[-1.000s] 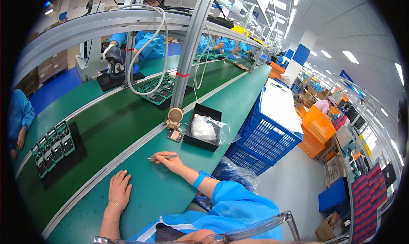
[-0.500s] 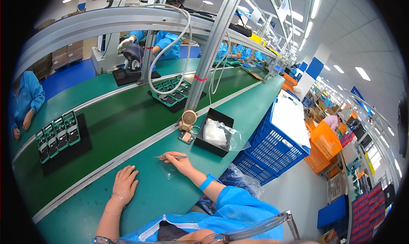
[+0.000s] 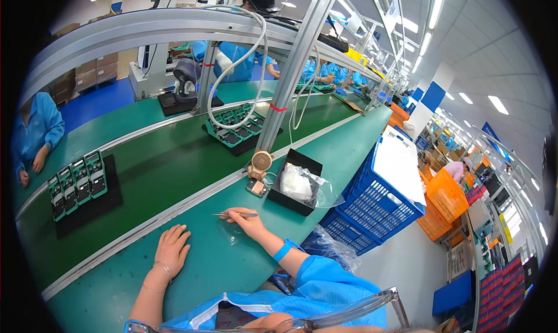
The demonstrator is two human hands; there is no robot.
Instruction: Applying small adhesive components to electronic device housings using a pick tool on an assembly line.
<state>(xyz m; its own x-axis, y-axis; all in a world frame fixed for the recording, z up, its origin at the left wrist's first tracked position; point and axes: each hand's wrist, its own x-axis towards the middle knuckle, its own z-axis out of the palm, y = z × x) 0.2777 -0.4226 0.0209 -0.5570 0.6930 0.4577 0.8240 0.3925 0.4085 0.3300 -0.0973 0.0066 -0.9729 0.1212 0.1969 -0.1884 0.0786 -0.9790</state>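
My left hand [image 3: 172,247] rests flat on the green tabletop [image 3: 215,275], fingers apart and holding nothing. In my right hand [image 3: 246,221] a pair of slim metal tweezers [image 3: 221,214] is pinched, its tips pointing left just above the table. A small piece of clear film [image 3: 233,238] lies below the right hand; its edges are hard to make out. Beyond that hand stands a black box [image 3: 289,204] with clear plastic bags [image 3: 296,183] inside, one hanging over its right side. Beside the box is a round tan device [image 3: 260,162] with a small block [image 3: 256,186] at its foot.
A dark green belt [image 3: 157,170] runs past the table, carrying green trays [image 3: 78,185] of dark devices on black mats. A metal post [image 3: 290,77] with white cables rises at the far edge. Blue crates [image 3: 378,199] stand to the right. Blue-sleeved people [image 3: 38,129] work across the belt.
Across the belt, the co-worker near the black fan has shifted right, and a gloved hand has left the fan. My hands and the tweezers have hardly moved; the view has shifted slightly.
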